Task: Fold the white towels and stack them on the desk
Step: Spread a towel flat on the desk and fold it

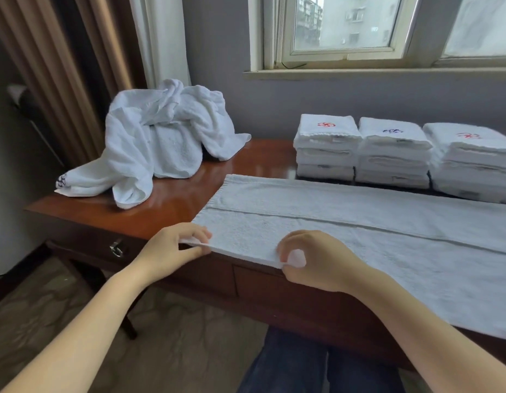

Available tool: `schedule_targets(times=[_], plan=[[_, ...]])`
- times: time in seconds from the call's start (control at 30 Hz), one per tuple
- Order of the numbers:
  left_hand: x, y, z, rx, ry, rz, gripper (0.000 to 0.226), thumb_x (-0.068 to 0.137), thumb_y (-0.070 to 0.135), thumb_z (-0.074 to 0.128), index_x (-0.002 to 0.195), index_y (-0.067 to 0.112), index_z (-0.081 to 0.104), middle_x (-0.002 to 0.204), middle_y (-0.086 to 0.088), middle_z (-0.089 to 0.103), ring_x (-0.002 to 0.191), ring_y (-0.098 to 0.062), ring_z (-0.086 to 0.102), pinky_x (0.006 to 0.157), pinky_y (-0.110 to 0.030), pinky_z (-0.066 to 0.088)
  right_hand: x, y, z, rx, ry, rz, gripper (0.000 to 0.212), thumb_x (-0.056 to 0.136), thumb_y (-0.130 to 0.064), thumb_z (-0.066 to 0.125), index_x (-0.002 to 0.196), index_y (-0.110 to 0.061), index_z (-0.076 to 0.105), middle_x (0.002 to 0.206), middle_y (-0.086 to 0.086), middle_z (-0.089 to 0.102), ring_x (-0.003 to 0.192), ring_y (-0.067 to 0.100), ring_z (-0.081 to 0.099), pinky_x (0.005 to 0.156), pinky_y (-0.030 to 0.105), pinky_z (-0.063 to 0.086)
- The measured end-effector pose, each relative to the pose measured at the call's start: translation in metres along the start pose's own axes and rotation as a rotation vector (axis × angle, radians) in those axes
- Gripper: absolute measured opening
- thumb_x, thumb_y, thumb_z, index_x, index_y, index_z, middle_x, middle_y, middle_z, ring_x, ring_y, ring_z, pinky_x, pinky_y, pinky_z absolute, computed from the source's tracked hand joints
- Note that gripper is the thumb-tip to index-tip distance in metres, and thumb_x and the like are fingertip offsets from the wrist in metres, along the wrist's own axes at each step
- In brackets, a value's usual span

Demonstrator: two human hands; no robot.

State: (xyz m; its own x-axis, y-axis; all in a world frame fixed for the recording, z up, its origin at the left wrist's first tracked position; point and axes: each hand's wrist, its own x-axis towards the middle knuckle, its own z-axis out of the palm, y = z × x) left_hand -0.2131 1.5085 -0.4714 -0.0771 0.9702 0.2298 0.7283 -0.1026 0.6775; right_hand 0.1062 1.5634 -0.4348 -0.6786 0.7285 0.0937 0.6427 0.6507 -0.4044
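From the head camera, a long white towel [359, 231] lies folded lengthwise across the wooden counter [175, 199], with one seam running down its length. Its short end sits at the near edge of the counter.

The left hand [175, 245] pinches the outer corner of that end, fingers on top and thumb underneath, and lifts it slightly off the wood. The right hand [311, 259], just beside it along the same edge, grips the other corner with curled fingers, a bit of cloth showing between thumb and fingers. The rest of the towel stretches away to the right of the right hand.

Beyond the left hand, a heap of unfolded white towels [161, 137] sits at the far left of the counter. Beyond the right hand, against the wall, three stacks of folded towels stand side by side: the first stack [326, 148] has a red emblem on top, the middle stack [393, 154] a blue one, and the last stack [472, 160] a red one.

A window [345, 24] is above the stacks, and a drawer handle [116, 249] shows below the left hand.
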Motion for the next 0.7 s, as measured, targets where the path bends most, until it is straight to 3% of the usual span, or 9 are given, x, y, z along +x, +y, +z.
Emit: schedule_targets(times=[0.17, 0.27, 0.4, 0.7], plan=[[0.028, 0.016, -0.005, 0.039, 0.126, -0.006, 0.003, 0.09, 0.043, 0.067, 0.09, 0.04, 0.066, 0.089, 0.022, 0.07, 0.087, 0.006, 0.064, 0.078, -0.03, 0.05, 0.003, 0.007, -0.025, -0.049, 0.167, 0.179, 0.008, 0.082, -0.032, 0.061, 0.085, -0.035, 0.069, 0.079, -0.019, 0.065, 0.082, 0.005, 0.063, 0.067, 0.025, 0.051], [0.053, 0.03, 0.003, 0.071, 0.234, -0.021, 0.005, 0.093, 0.04, 0.063, 0.088, 0.038, 0.063, 0.089, 0.022, 0.068, 0.089, 0.001, 0.062, 0.071, -0.026, 0.045, 0.016, 0.018, -0.036, -0.104, 0.284, 0.243, 0.016, 0.093, -0.034, 0.055, 0.094, -0.034, 0.071, 0.084, -0.017, 0.064, 0.08, 0.009, 0.058, 0.057, 0.022, 0.038], [0.083, 0.045, 0.019, 0.141, 0.344, -0.02, 0.006, 0.096, 0.036, 0.058, 0.092, 0.033, 0.06, 0.09, 0.019, 0.064, 0.087, -0.006, 0.058, 0.063, -0.025, 0.039, 0.039, 0.037, -0.043, -0.153, 0.393, 0.295, 0.021, 0.099, -0.028, 0.049, 0.104, -0.034, 0.068, 0.1, -0.013, 0.068, 0.09, 0.016, 0.06, 0.063, 0.027, 0.036], [0.16, 0.05, 0.032, 0.208, 0.391, 0.001, 0.005, 0.097, 0.032, 0.058, 0.094, 0.029, 0.06, 0.095, 0.013, 0.063, 0.088, -0.011, 0.057, 0.072, -0.031, 0.04, 0.097, 0.087, -0.059, -0.269, 0.568, 0.221, 0.019, 0.097, -0.026, 0.054, 0.095, -0.029, 0.073, 0.092, -0.007, 0.068, 0.082, 0.023, 0.062, 0.057, 0.028, 0.038]])
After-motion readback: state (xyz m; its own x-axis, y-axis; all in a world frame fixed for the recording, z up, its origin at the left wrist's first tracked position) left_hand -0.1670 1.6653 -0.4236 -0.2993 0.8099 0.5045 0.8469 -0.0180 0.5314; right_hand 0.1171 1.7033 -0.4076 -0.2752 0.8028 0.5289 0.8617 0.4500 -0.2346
